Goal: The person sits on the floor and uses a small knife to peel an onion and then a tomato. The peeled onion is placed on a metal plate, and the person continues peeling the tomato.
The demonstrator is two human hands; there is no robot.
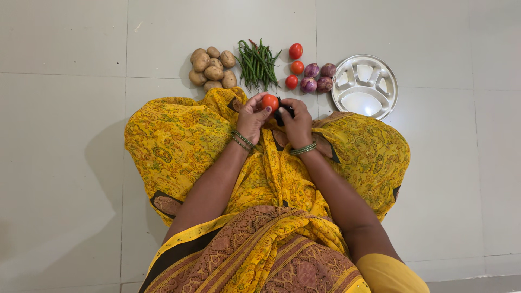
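The person sits on a pale tiled floor in a yellow patterned sari, knees spread wide, both forearms reaching forward over the lap. The left hand has its grip closed on a red tomato, the fingertips wrapped round its left side and holding it up above the cloth between the knees. The right hand sits just beside it, fingers curled round a small dark object that touches the tomato or nearly does; it may be a knife handle or peeler, but too little of it shows to tell. Green bangles ring both wrists. On the floor beyond the knees the vegetables lie in a row. At the left is a heap of potatoes, all touching one another. Just to their right lies a bundle of green beans, with one reddish piece at its top edge. Next come three more tomatoes lined up one behind the other, near the beans. Beside them sit four small purple onions in a tight cluster. At the far right, close to the onions, lies a round steel plate with several compartments, its near edge just beside the right knee.
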